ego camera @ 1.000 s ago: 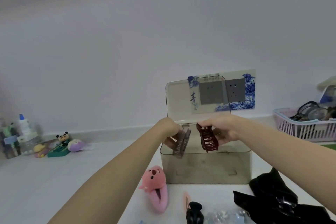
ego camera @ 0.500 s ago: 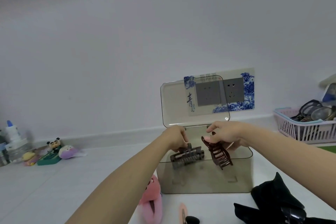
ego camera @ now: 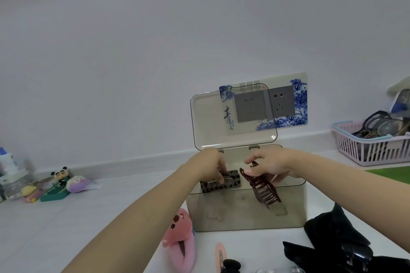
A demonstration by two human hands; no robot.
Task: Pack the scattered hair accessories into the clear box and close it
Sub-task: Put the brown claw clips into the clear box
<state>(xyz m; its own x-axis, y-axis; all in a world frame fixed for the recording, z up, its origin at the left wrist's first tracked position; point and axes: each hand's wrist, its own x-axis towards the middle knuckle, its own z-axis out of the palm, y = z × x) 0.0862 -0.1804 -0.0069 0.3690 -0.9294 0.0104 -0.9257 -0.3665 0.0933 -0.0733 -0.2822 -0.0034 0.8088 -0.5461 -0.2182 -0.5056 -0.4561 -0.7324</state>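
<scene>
1. Left hand (ego camera: 211,167), centre of frame: fingers curled over the leopard clip (ego camera: 220,182), gripping it along its top just above the box's front rim.
2. Right hand (ego camera: 269,165), just right of centre: thumb and fingers pinch the hinge end of the brown claw clip (ego camera: 261,189), whose teeth hang down and to the right inside the box.
3. Both clips look like light, rigid plastic with sprung jaws; judged best held at the hinge or spine, not by the thin teeth, which could snag or snap.
4. Box (ego camera: 246,217), centre: clear, smoky walls, apparently smooth; lid (ego camera: 208,117) stands upright behind the hands, so closing is not yet done.
5. Lower frame, still unpacked: pink plush clip (ego camera: 180,241) left of the box, soft and compressible; flat pink clip (ego camera: 220,256); black bow (ego camera: 332,248) at lower right, limp fabric best gathered by its clasp.
</scene>
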